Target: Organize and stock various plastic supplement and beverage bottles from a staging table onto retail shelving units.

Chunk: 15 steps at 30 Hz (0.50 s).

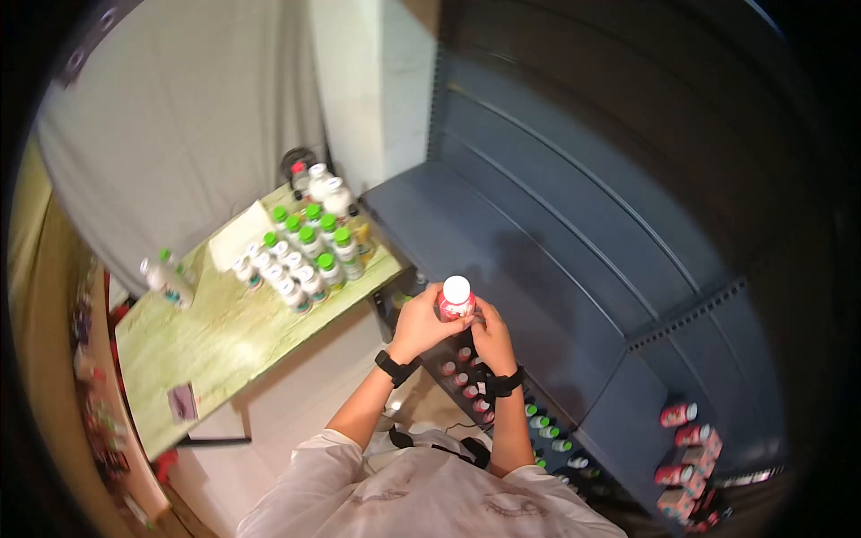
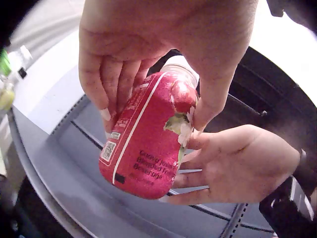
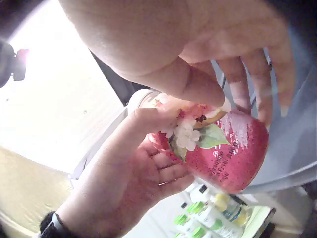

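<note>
A red-pink bottle (image 1: 456, 308) with a white cap is held up in front of the body, above the grey shelf. My left hand (image 1: 420, 325) grips it round the upper part, thumb on one side and fingers on the other, as the left wrist view shows of the bottle (image 2: 143, 134). My right hand (image 1: 493, 341) is at its other side; in the right wrist view the right thumb lies on the label of the bottle (image 3: 223, 148), and the right fingers extend past it, fairly straight. The label bears a white flower, a green leaf and small print.
A green-topped table (image 1: 215, 350) at the left carries several white bottles, some with green caps (image 1: 309, 235). Grey shelving (image 1: 538, 269) fills the right side. Red bottles (image 1: 679, 414) stand on it at the lower right. More bottles (image 1: 549, 432) sit on a lower shelf beside the legs.
</note>
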Available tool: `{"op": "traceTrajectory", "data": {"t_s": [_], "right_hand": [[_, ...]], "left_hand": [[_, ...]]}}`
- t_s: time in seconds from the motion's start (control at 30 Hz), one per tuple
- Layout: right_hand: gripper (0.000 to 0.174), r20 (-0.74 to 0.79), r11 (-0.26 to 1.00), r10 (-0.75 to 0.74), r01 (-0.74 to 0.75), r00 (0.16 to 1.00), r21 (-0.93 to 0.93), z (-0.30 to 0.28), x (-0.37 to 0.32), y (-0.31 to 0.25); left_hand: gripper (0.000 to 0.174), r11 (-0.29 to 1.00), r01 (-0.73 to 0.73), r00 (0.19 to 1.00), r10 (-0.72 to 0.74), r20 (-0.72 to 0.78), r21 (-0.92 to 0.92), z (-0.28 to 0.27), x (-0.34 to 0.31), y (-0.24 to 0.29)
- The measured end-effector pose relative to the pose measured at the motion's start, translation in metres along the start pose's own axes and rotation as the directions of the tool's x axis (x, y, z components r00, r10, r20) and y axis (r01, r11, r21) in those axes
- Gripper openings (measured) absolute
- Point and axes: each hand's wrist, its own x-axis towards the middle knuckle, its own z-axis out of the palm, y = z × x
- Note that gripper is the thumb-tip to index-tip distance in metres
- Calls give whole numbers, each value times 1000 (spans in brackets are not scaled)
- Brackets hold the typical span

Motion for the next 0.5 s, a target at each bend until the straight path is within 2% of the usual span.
{"op": "traceTrajectory", "data": {"t_s": [0.13, 0.37, 0.4, 0.5], "right_hand": [[45, 182, 990, -55, 29, 982, 141, 60, 17, -14], [48, 480, 986, -163, 124, 862, 112, 157, 28, -41], [49, 509, 979, -202, 181, 837, 91, 169, 29, -42], [49, 615, 975, -210, 209, 760, 75, 196, 34, -47]], "left_hand": [[74, 994, 103, 986, -99, -137, 22, -49, -22, -42], [69, 971, 230, 904, -189, -383, 65, -130, -61, -104], [67, 972, 230, 889, -187, -417, 54, -141, -66, -111], [71, 926, 374, 844, -318, -432, 47, -168, -78, -136]]}}
